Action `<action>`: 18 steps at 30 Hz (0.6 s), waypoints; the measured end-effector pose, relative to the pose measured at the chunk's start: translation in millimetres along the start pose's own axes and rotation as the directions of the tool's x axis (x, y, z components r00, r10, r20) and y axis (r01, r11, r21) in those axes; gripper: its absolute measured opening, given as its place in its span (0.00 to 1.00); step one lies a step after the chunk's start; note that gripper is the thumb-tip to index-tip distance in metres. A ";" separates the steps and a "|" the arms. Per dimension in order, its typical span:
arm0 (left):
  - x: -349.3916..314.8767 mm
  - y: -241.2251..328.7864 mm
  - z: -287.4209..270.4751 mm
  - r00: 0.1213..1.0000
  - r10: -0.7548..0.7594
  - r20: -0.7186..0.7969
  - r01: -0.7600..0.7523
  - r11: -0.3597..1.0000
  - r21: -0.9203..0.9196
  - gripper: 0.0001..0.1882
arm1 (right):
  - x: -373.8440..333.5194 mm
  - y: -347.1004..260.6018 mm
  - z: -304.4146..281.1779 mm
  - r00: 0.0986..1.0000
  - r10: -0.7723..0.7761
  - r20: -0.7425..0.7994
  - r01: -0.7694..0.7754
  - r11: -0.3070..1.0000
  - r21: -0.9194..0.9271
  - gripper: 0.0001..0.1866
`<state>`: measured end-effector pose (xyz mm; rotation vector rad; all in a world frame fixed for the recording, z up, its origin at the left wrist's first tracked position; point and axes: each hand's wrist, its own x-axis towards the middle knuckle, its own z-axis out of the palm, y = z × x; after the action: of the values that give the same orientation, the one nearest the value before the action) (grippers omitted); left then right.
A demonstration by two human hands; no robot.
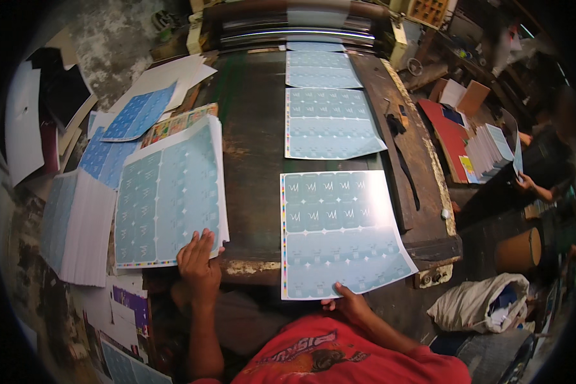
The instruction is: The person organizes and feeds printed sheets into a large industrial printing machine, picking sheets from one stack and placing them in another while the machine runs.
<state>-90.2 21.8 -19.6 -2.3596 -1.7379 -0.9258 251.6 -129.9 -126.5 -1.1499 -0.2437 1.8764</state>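
Observation:
A pale blue-green printed sheet (336, 221) lies over the near end of the machine bed, its near edge reaching past the bed. My right hand (351, 306) pinches that near edge, thumb on top and fingers beneath. My left hand (200, 257) is spread on the near right corner of a stack of printed sheets (163, 198), fingers stretched out. Two more printed sheets, a near one (329, 125) and a far one (320, 69), lie in line ahead on the bed. Another sheet (315, 47) sits right at the rollers.
Metal rollers (301, 35) span the machine's far end. A wooden strip (381, 128) with a dark strap runs along the right of the bed (253, 147). At the left stands a thick paper stack (86, 230). A co-worker's hand (526, 182) holds a sheet at right, above a white sack (480, 304).

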 end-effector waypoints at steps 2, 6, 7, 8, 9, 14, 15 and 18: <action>5.4 6.8 0.6 0.999 -0.029 -0.013 0.028 0.997 -0.069 0.17 | 8.7 -2.0 -4.9 1.000 0.004 -0.005 -0.003 0.997 0.073 0.25; 5.9 3.2 -18.7 0.983 -0.147 0.110 0.173 0.940 -0.295 0.17 | 32.6 -33.8 -6.5 0.999 0.024 0.023 -0.027 0.987 0.155 0.29; 4.7 0.6 -18.7 0.968 -0.210 0.140 0.248 0.894 -0.374 0.17 | 37.4 -43.3 -4.0 0.999 0.030 0.033 -0.036 0.983 0.180 0.29; 4.1 -0.6 -18.6 0.948 -0.273 0.165 0.319 0.823 -0.470 0.19 | 41.8 -52.1 0.6 1.000 -0.004 0.009 0.002 0.984 0.178 0.29; 3.9 -7.9 -14.8 0.899 -0.413 0.148 0.416 0.698 -0.583 0.19 | 45.3 -60.5 5.1 0.999 -0.036 -0.014 0.038 0.984 0.173 0.29; 12.3 -20.0 -23.9 0.703 -0.710 0.043 0.245 0.184 -0.952 0.22 | 70.2 -60.4 14.8 0.975 -0.173 -0.139 0.193 0.970 0.148 0.30; -0.3 -23.5 -12.0 0.722 -0.692 -0.007 0.374 0.398 -0.838 0.20 | 72.4 -58.2 15.4 0.967 -0.202 -0.158 0.228 0.958 0.173 0.29; 12.7 43.2 -36.6 0.971 -0.215 0.105 0.239 0.879 -0.413 0.13 | 64.8 -52.1 21.6 0.956 -0.212 -0.203 0.257 0.938 0.233 0.33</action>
<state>-65.0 2.7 29.1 -2.4768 -2.0482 -1.4174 254.2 -44.1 -125.1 -1.0491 -0.0334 1.5350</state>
